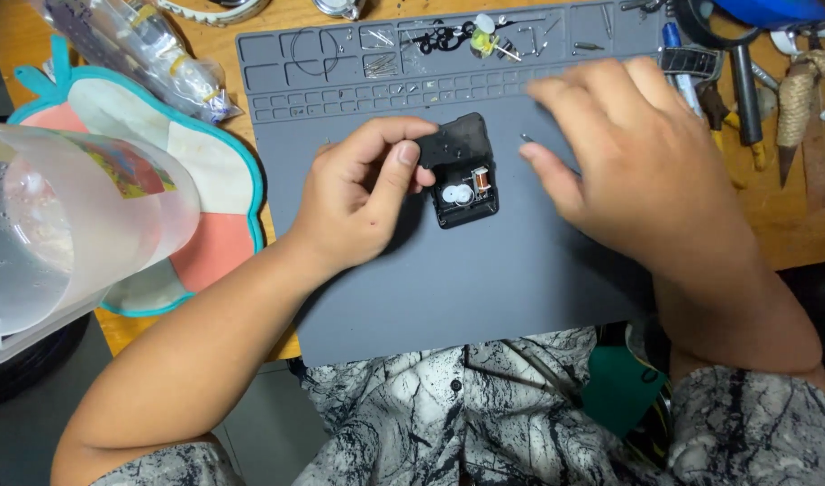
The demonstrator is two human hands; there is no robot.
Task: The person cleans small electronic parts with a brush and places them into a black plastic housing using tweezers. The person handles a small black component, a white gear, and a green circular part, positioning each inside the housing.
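- Left hand curled on the grey silicone work mat, thumb and forefinger pinching the left edge of a small black clock movement.
- Clock movement lying flat near the middle of the mat, cover partly off: white plastic gear and copper coil exposed in the lower half, black cover over the upper half.
- Right hand hovering just right of the movement, fingers loosely spread and pointing left, holding nothing visible; slightly blurred.
- Small metal pin or screw lying on the mat just beside the right forefinger tip.
- Along the mat's top edge, moulded compartments with tiny screws and pins, plus a cluster of black, white and yellow small parts.
- Clear plastic bag with yellow-banded contents at upper left, resting across the wooden table.
- Fruit-shaped pad, teal rim with pink and cream panels, left of the mat.
- Translucent plastic jug at far left, a colourful rectangular label on its side; print too small to tell.
- Tools heaped at upper right: black-handled magnifier, blue marker pen, rope-wrapped handle.
- Black-and-white marbled shirt at the bottom edge.
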